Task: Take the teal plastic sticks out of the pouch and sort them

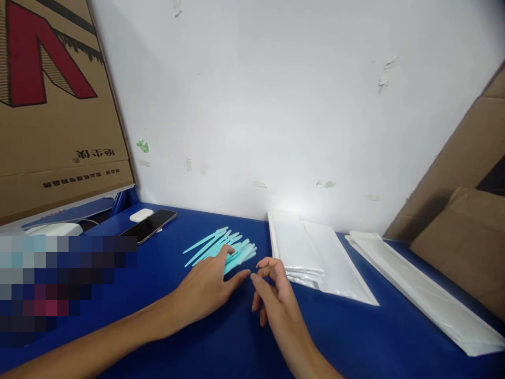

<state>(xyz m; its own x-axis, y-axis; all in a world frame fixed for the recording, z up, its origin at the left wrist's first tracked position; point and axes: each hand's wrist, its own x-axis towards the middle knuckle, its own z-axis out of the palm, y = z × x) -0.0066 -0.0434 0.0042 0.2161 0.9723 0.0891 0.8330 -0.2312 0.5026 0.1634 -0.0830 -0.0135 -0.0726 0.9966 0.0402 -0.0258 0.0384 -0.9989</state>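
Several thin turquoise sticks [205, 247] lie in a loose fan on the blue table [165, 352], at the middle of the view. My left hand [211, 281] rests over their near side, thumb stretched to the right and apart from the fingers, which partly hide the sticks. Just right of it, my right hand [276, 295] hovers with its fingers loosely curved and apart, nothing visible between them. The two thumb tips are close together. Beyond my right hand is a stack of white plastic bags [307, 247].
A phone [152, 225] and a white case [141, 215] lie at the back left. Long white packaging [422, 289] stretches along the right. Cardboard [59, 131] stands at the left, with more brown cardboard [465, 242] at the right. A white wall [252, 105] rises behind.
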